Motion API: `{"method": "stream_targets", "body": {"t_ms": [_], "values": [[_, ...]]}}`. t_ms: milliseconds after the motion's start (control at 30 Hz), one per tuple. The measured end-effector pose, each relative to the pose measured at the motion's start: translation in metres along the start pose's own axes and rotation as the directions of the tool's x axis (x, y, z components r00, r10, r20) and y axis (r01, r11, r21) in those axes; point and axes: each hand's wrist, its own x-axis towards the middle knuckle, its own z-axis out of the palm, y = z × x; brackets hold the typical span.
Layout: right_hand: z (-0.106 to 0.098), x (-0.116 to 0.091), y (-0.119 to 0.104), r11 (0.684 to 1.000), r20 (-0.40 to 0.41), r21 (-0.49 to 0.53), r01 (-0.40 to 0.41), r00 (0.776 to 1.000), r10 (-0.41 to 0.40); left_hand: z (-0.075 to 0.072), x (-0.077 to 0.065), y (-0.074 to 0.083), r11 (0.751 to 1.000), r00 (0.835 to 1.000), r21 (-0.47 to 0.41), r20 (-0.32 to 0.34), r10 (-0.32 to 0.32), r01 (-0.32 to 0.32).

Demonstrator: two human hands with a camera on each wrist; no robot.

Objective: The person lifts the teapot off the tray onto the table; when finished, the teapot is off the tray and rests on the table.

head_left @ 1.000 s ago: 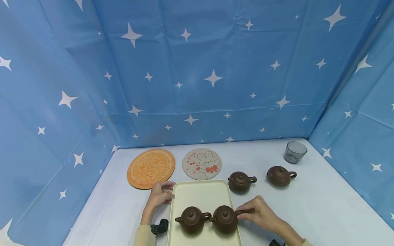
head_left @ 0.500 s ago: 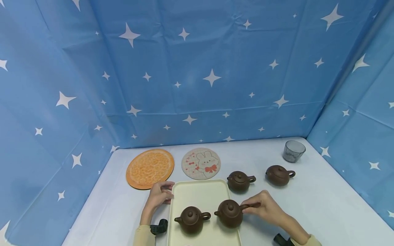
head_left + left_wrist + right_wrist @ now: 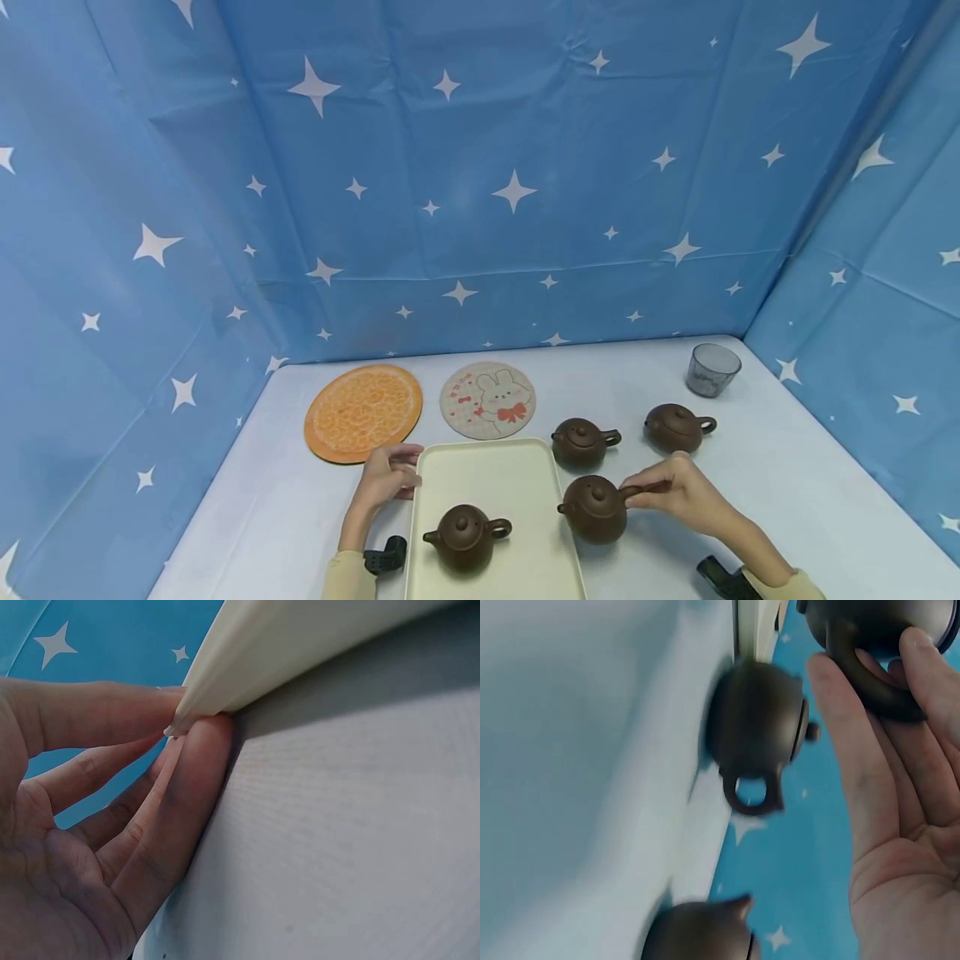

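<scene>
Right hand (image 3: pixel 682 493) pinched the handle (image 3: pixel 870 686) of a brown teapot (image 3: pixel 595 512), which was over the right edge of a cream tray (image 3: pixel 491 471). Left hand (image 3: pixel 384 479) pinched the tray's left edge. Pot looked rigid, fairly heavy, breakable; handle seemed the best hold, lid (image 3: pixel 597 492) probably loose if tipped.

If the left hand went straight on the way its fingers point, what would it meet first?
Most likely the cream tray: the left hand pinches it, so no gap shows.
</scene>
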Motion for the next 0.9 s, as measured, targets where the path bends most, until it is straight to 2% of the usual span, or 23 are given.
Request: {"method": "stream_targets", "body": {"t_ms": [167,600,900], "values": [[-0.018,-0.011,0.004,0.998,-0.007,-0.012,-0.059,0.998,0.059,0.000,0.000,-0.001,1.000,1.000,0.014,0.002,0.006,-0.006],[-0.062,-0.040,0.015,0.994,-0.034,-0.027,-0.109,0.994,0.108,0.000,-0.001,0.000,1.000,1.000,0.009,0.009,0.008,-0.008],[-0.088,-0.061,0.024,0.972,-0.039,-0.042,-0.233,0.972,0.232,-0.001,0.001,-0.001,1.000,1.000,0.001,0.018,0.011,-0.011]]}}
